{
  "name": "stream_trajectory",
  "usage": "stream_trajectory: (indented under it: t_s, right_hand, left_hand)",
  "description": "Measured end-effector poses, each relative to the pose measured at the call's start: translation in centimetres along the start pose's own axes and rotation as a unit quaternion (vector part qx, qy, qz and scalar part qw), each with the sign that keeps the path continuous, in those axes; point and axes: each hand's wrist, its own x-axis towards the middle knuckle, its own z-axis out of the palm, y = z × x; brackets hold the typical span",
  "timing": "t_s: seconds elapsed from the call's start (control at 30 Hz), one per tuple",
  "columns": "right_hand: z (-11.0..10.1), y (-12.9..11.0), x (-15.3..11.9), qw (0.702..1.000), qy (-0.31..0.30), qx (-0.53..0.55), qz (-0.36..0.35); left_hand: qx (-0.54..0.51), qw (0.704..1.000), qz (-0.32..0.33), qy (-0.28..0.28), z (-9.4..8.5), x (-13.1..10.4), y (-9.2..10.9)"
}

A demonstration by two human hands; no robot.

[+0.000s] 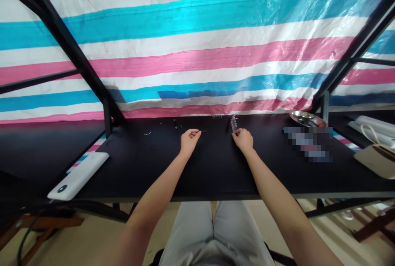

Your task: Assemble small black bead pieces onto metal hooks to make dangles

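My left hand (190, 140) is closed in a pinch above the black table. A thin dark sliver juts from its fingertips, too small to name. To the right, my right hand (244, 139) has its fingers closed at the near end of a clear, bumpy plastic strip (233, 123). The strip points away from me, with a thin light piece across its far end. Near the table's back edge lies another small row of clear bumps (217, 116). Left of my left hand are a small dark piece (175, 123) and a white scrap (147, 133).
The black table (216, 175) stretches before me, with a striped plastic sheet (197, 52) behind it. At left lies a white power bank (78, 176) with a cable. A shiny metal dish (307, 118) and a blurred-out item (308, 144) are at right. Black frame posts (66, 40) flank the table.
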Motion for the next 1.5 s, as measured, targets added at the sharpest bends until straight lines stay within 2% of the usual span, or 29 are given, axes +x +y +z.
stream_trajectory:
  t_s: [0.13, 0.23, 0.33, 0.47, 0.63, 0.97, 1.23, 1.5]
  right_hand:
    - [-0.1, 0.0, -0.1, 1.000, -0.013, 0.016, 0.004]
    - [-0.2, -0.3, -0.6, 0.998, -0.047, 0.036, -0.017]
    - [-0.3, -1.1, -1.3, 0.991, -0.080, 0.059, -0.091]
    - [-0.2, -2.4, -2.1, 0.974, -0.079, 0.073, -0.199]
    - [-0.2, -2.8, -2.4, 0.958, -0.070, 0.098, -0.260]
    - [-0.7, -2.9, -2.6, 0.950, -0.078, 0.061, -0.296]
    - [-1.8, -3.6, -3.3, 0.942, -0.004, -0.033, -0.334]
    - [-2.1, -3.4, -3.2, 0.938, 0.028, 0.017, -0.344]
  left_hand:
    - [-0.032, 0.999, -0.034, -0.002, 0.1, -0.4, 0.6]
    - [-0.056, 0.997, -0.058, -0.013, 0.1, -0.6, 1.2]
    - [-0.079, 0.994, -0.071, -0.026, 0.1, -0.9, 1.7]
    - [-0.099, 0.991, -0.072, -0.047, 0.3, -1.2, 2.2]
    - [-0.106, 0.989, -0.074, -0.077, 0.6, -1.6, 2.5]
    - [-0.093, 0.988, -0.046, -0.111, 0.7, -1.8, 2.5]
    - [-0.064, 0.990, 0.022, -0.125, 0.9, -2.0, 2.2]
    - [-0.081, 0.991, 0.021, -0.107, 0.7, -2.0, 2.7]
